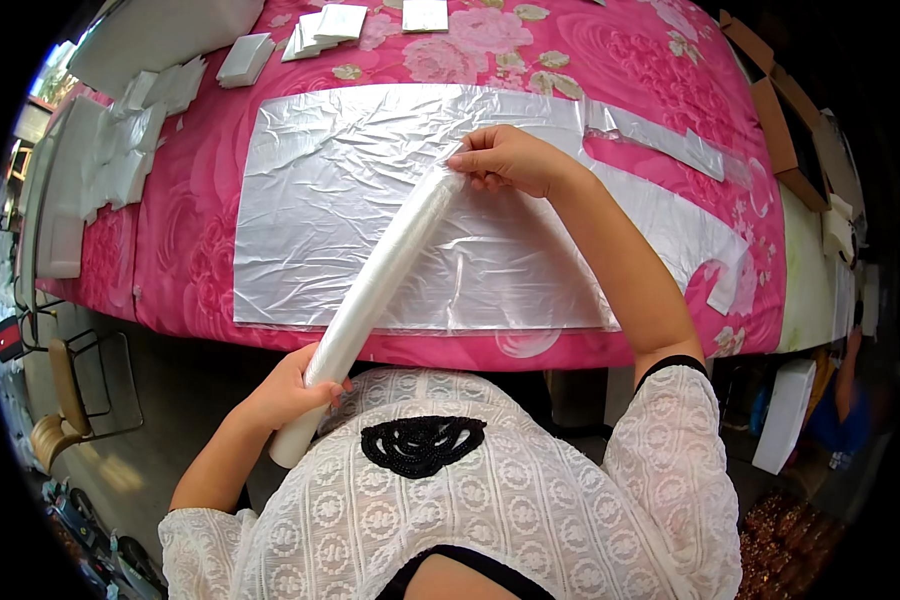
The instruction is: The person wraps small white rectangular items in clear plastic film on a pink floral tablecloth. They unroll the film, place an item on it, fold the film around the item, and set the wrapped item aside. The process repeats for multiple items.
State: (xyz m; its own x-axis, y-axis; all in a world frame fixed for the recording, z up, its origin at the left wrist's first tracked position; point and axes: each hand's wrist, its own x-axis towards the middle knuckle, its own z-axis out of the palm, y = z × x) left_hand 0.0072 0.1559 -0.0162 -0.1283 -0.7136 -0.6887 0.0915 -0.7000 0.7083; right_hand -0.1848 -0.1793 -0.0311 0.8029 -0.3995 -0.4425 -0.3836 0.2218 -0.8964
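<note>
A long roll of clear plastic film (pixel 375 285) slants across my front, its lower end by my body and its upper end over the table. Around the lower part my left hand (pixel 305 385) is wrapped, with the roll's end sticking out below it. My right hand (pixel 505 160) pinches the film at the upper end, thumb and fingers pressed together. Beneath lies a wide, wrinkled sheet of silvery-white plastic (pixel 310 200), spread flat. Toward the right it has handle-like cutouts and strips (pixel 660 140), like a large carrier bag. My right forearm covers part of it.
A pink floral cloth (pixel 490 50) covers the table. Stacks of small white packets (pixel 130 140) lie at the left and far side. Cardboard boxes (pixel 785 130) stand along the right edge. A chair (pixel 65 390) is on the floor at left. Another person's arm (pixel 850 375) shows at far right.
</note>
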